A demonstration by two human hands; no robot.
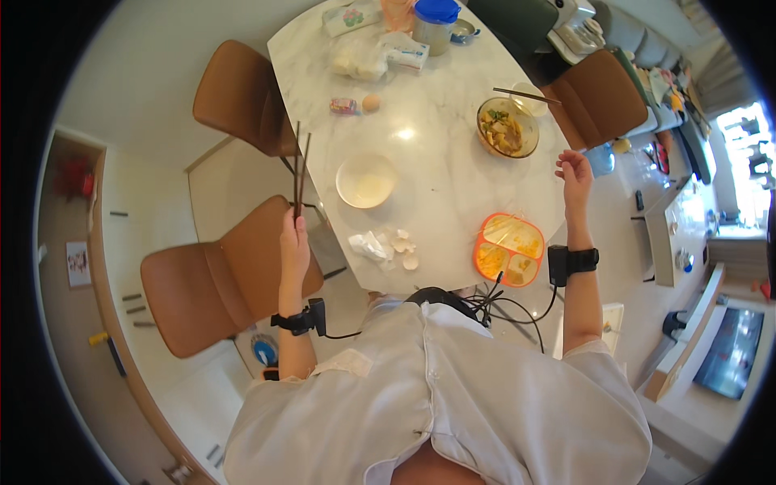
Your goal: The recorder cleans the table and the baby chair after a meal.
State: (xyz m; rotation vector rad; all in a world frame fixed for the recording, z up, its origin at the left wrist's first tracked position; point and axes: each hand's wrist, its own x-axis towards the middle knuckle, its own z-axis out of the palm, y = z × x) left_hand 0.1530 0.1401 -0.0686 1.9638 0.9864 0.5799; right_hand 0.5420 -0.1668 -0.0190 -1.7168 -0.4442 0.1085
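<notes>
left hand (295,246) grips a pair of dark slim wooden-looking chopsticks (304,166), tips pointing up & away, held out past the left edge of the white marbled table (436,234), not over any food. right hand (575,167) is by the right edge, fingers loosely curled, nothing seen in its grip; it's near, but apart from, the clear round glass bowl (529,134) of mixed green & yellowish-brown food.

progress, judging by how stuff lies now: meal looks approx midway. done: some broken white eggshell pieces (410,260) lie next to a crumpled white tissue (369,245), so prob. at least one egg is peeled. the round cream-white bowl (343,179) looks low, w/ a pale layer at the bottom, contents n/a at this res.

left: glass bowl has a fair amt of food; the orange-rimmed three-part plate (477,247) at the near edge has yellow bits in its sections, looks part-used. whole brown egg (371,103) sits uncracked, as far as visible, beside a small colourful wrapped packet (344,106). a dark thin stick (525,95) (one or two, can't tell) lies across the far side of the glass bowl, not in either hand
</notes>
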